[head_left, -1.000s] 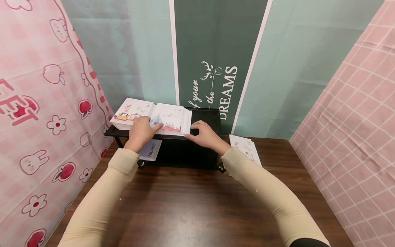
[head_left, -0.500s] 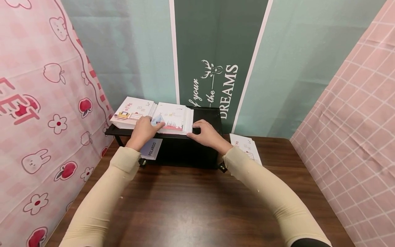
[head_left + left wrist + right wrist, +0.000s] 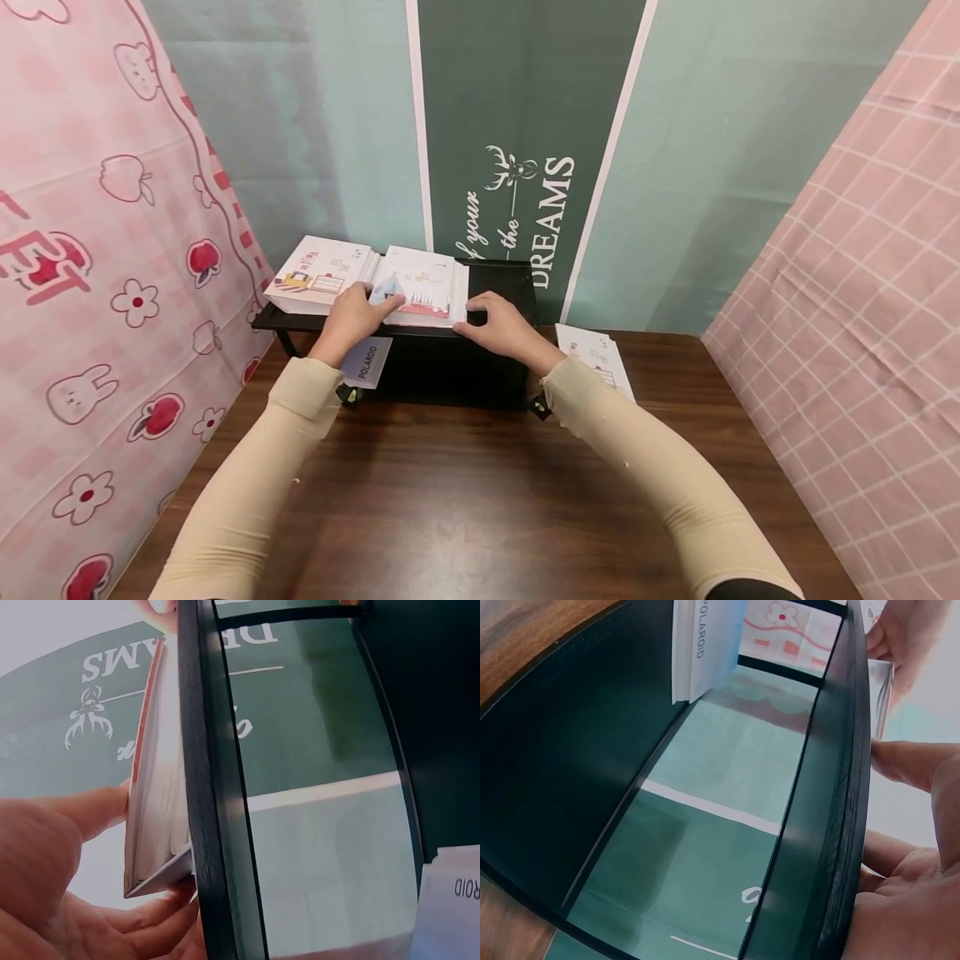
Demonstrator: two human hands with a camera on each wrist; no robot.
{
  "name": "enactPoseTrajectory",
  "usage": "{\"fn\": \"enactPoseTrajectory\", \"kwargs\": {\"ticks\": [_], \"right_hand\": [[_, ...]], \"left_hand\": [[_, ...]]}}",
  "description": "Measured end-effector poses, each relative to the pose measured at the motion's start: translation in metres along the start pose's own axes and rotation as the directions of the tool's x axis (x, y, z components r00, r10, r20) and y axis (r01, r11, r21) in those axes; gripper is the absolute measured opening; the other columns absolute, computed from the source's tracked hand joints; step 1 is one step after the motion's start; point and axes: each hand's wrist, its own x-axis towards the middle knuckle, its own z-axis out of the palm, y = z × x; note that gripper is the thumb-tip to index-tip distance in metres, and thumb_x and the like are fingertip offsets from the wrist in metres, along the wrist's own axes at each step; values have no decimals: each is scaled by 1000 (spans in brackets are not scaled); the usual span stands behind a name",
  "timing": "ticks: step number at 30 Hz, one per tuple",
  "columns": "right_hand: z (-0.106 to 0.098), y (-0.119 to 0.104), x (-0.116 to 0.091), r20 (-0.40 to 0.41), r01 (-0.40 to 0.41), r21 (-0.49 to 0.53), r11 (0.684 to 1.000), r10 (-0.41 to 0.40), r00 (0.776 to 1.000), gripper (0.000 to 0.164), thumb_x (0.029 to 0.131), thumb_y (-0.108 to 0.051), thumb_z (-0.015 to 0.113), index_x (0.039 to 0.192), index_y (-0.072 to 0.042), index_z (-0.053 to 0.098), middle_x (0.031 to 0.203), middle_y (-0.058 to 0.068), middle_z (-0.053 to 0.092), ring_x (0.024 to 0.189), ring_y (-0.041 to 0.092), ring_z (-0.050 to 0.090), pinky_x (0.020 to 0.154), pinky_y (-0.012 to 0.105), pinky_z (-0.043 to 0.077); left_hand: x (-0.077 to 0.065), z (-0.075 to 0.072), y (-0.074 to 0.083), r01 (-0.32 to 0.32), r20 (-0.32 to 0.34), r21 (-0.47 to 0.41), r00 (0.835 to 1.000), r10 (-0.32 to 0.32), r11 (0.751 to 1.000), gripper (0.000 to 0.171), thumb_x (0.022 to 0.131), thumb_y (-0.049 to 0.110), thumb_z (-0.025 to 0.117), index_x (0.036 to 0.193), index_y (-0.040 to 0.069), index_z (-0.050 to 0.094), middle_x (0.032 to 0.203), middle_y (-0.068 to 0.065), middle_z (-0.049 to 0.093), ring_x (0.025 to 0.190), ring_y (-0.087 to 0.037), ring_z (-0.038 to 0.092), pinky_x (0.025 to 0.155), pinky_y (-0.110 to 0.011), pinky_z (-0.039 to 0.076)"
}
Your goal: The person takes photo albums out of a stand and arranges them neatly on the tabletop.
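Observation:
On the top tier of a black two-tier shelf (image 3: 502,287) lies a thick white book or stack of booklets (image 3: 427,279) with a printed cover. My left hand (image 3: 351,319) grips its left side, thumb on the cover and fingers round the edge; the left wrist view shows its page block (image 3: 161,787). At the right side, my right hand (image 3: 498,325) touches the edge with thumb and fingertips, its palm apart from it. Just left lies another white stack (image 3: 318,275) with a yellow vehicle on its cover.
A pale blue-violet item marked POLAROID (image 3: 366,364) stands on the lower tier at the left. More white booklets (image 3: 596,358) lean right of the shelf on the brown wooden table (image 3: 450,500). Patterned cloths hang around.
The middle book has shifted slightly right, widening the gap to the left stack. My left hand has moved slightly right with it; the right hand stays at its right edge.

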Motion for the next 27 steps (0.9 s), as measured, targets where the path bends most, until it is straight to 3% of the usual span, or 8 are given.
{"fn": "enactPoseTrajectory", "kwargs": {"ticks": [4, 11, 18, 23, 25, 27], "right_hand": [[-1, 0, 0, -1, -4, 17, 1000, 4, 1000, 56, 101, -32, 78, 141, 5, 66, 140, 19, 63, 133, 32, 59, 117, 46, 47], [-1, 2, 1, 7, -13, 37, 999, 13, 1000, 56, 101, -33, 78, 141, 4, 67, 140, 19, 63, 133, 32, 59, 117, 46, 47], [-2, 3, 2, 14, -21, 46, 999, 20, 1000, 56, 102, -35, 77, 141, 3, 67, 141, 18, 63, 133, 31, 58, 117, 46, 46], [-3, 4, 2, 18, -26, 61, 998, 25, 1000, 56, 102, -36, 77, 142, 3, 67, 141, 18, 63, 133, 31, 58, 117, 46, 46], [-2, 3, 2, 17, -28, 70, 997, 27, 999, 56, 102, -35, 77, 141, 3, 67, 141, 18, 63, 133, 33, 58, 117, 47, 46], [-2, 4, 2, 15, -26, 74, 997, 25, 1000, 55, 102, -35, 77, 141, 3, 67, 140, 18, 63, 132, 33, 58, 117, 47, 46]], "left_hand": [[-1, 0, 0, 0, 11, -53, 1000, 1, 999, 81, 107, 48, 62, 157, -13, 38, 153, -37, 48, 134, -46, 54, 115, -59, 45], [-3, 4, 0, -23, -7, -160, 1000, 22, 987, 78, 108, 45, 62, 160, -7, 37, 152, -34, 50, 137, -44, 53, 115, -58, 44], [-3, 5, 2, -63, -20, -296, 998, 60, 953, 74, 108, 40, 65, 160, -5, 36, 145, -33, 58, 121, -43, 66, 104, -50, 53], [-5, 5, 1, -53, 4, -388, 998, 60, 920, 71, 109, 39, 66, 159, -2, 38, 145, -31, 60, 105, -37, 75, 95, -38, 58], [-5, 5, 1, -51, 8, -451, 998, 61, 891, 68, 109, 38, 65, 158, -1, 39, 146, -30, 59, 100, -30, 75, 93, -35, 61], [-5, 6, 1, -44, 15, -533, 998, 61, 845, 65, 109, 36, 65, 158, 0, 40, 145, -31, 59, 94, -21, 75, 91, -32, 62]]}}
